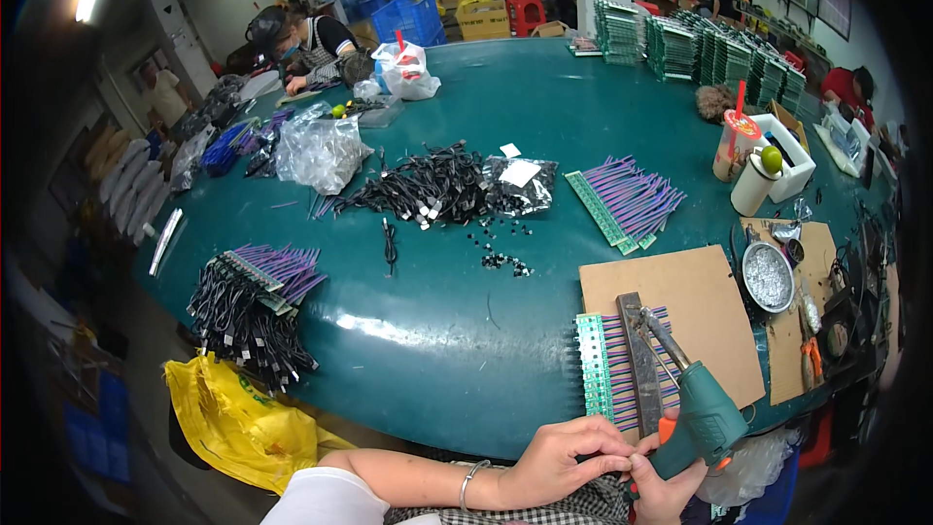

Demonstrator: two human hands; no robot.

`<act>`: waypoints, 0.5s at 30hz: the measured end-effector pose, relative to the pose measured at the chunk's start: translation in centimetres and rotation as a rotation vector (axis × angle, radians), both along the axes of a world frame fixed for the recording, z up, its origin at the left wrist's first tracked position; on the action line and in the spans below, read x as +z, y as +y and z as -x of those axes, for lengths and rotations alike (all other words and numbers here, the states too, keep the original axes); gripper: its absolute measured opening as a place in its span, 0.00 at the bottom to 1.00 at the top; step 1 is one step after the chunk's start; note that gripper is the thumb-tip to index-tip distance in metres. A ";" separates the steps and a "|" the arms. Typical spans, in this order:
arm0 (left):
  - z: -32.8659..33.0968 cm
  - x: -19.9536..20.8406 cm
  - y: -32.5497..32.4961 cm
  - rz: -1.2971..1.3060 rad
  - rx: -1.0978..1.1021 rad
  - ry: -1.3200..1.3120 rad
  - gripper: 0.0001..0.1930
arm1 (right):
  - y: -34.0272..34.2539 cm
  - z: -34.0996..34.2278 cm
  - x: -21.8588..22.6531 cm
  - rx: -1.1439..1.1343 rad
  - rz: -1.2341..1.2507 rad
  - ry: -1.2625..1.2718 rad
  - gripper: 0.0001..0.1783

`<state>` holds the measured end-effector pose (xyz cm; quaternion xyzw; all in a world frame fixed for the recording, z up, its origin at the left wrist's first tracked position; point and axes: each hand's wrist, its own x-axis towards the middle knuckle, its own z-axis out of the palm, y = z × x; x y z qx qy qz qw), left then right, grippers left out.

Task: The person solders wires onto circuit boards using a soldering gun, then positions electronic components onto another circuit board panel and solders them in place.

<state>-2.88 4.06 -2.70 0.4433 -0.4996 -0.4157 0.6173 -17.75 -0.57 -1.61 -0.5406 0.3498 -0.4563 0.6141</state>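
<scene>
My right hand [669,494] is wrapped round the grip of a green soldering gun [711,412] with an orange trigger. Its metal barrel slants up and left over a dark metal bar [639,362]. My left hand [562,465] meets the right thumb beside the grip, thumb and fingers pinched together. What lies in that pinch is too small to make out. Just beyond my hands, a panel of small green circuit boards [594,369] rests at the left edge of a cardboard sheet [714,306]. Purple wires run from the panel under the bar.
Bundled black cables [248,316] lie at left, with a cable heap [428,185] mid-table. More wired boards [627,202] lie beyond the cardboard. At right stand a metal bowl [768,277], a drink cup [737,146] and orange-handled pliers [811,360]. A co-worker [311,44] sits far left.
</scene>
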 end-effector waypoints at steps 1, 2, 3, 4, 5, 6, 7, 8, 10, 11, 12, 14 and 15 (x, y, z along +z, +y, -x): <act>0.1 0.0 0.1 0.016 0.030 -0.021 0.06 | 0.0 0.0 -0.3 0.001 0.002 -0.001 0.23; 0.1 0.1 0.2 0.012 0.032 -0.023 0.06 | 0.0 0.0 -0.7 -0.010 0.042 0.008 0.24; 0.0 0.4 0.4 -0.053 0.022 -0.056 0.07 | 0.1 0.1 -1.0 -0.021 0.082 0.018 0.25; -0.2 0.7 0.5 -0.118 0.013 -0.089 0.07 | 0.1 0.4 -1.0 -0.018 0.078 0.016 0.25; -0.5 0.9 0.6 -0.121 0.013 -0.088 0.07 | 0.2 0.7 -0.8 0.028 0.074 0.034 0.27; -0.8 1.2 0.7 -0.185 -0.077 -0.111 0.07 | 0.2 1.1 -0.8 0.074 0.068 0.053 0.30; -1.0 1.4 0.8 -0.251 -0.167 -0.132 0.07 | 0.4 1.5 -1.0 0.074 0.063 0.056 0.30; -1.2 1.5 0.8 -0.257 -0.167 -0.131 0.07 | 0.7 1.7 -1.2 0.096 0.019 0.068 0.32; -1.4 1.5 0.8 -0.257 -0.239 -0.156 0.06 | 1.0 1.8 -1.6 0.112 -0.039 0.086 0.35; -1.6 1.5 0.6 -0.269 -0.248 -0.149 0.06 | 1.1 1.6 -2.2 0.049 0.015 0.068 0.35; -1.8 1.5 0.3 -0.321 -0.298 -0.215 0.04 | 1.1 1.5 -2.5 -0.018 0.068 0.054 0.35; -2.3 1.3 0.4 -0.356 -0.308 -0.263 0.04 | 0.9 1.7 -2.6 0.053 -0.009 0.110 0.34; -2.6 1.4 0.4 -0.372 -0.309 -0.236 0.04 | 0.8 2.1 -2.4 0.119 -0.052 0.151 0.34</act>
